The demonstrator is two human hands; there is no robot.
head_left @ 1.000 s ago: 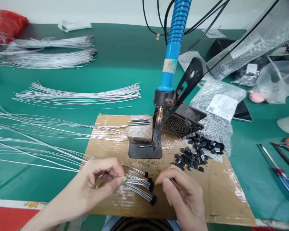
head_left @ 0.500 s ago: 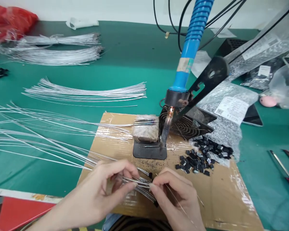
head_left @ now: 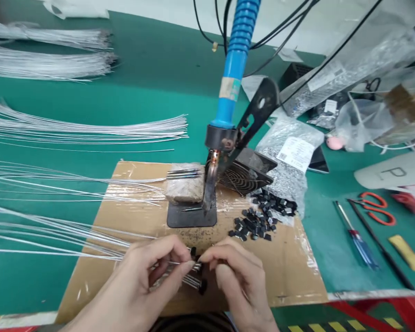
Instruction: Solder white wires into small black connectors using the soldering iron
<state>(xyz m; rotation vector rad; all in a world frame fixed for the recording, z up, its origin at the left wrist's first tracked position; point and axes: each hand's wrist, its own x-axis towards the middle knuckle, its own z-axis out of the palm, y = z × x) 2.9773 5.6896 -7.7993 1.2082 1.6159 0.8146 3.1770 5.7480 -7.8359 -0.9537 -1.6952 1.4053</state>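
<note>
My left hand point(head_left: 155, 272) is closed in a pinch around several thin white wires point(head_left: 114, 251), which trail off to the left. Short bare-looking wire lengths end at small black connectors point(head_left: 202, 287) between the two hands. My right hand point(head_left: 240, 276) is curled, its index fingertip at the wire ends close to the left fingertips. Whatever its fingers grip is hidden. Beyond the hands, a blue-handled soldering iron point(head_left: 232, 69) is clamped tip-down in a stand. Its tip points to a black base plate point(head_left: 193, 219) beside a pale block point(head_left: 185, 189).
Cardboard point(head_left: 280, 276) lies under the work. Loose black connector pieces point(head_left: 254, 223) are heaped right of the iron, before a plastic bag point(head_left: 283, 143) and a fan point(head_left: 242, 177). Wire bundles point(head_left: 90, 129) lie left. Orange-handled scissors point(head_left: 376, 210) and a screwdriver point(head_left: 358, 240) lie right.
The view has swung right, bringing the scissors and screwdriver into sight. My right fingers have shifted to the wire ends. The thin loose strand by my right hand no longer shows.
</note>
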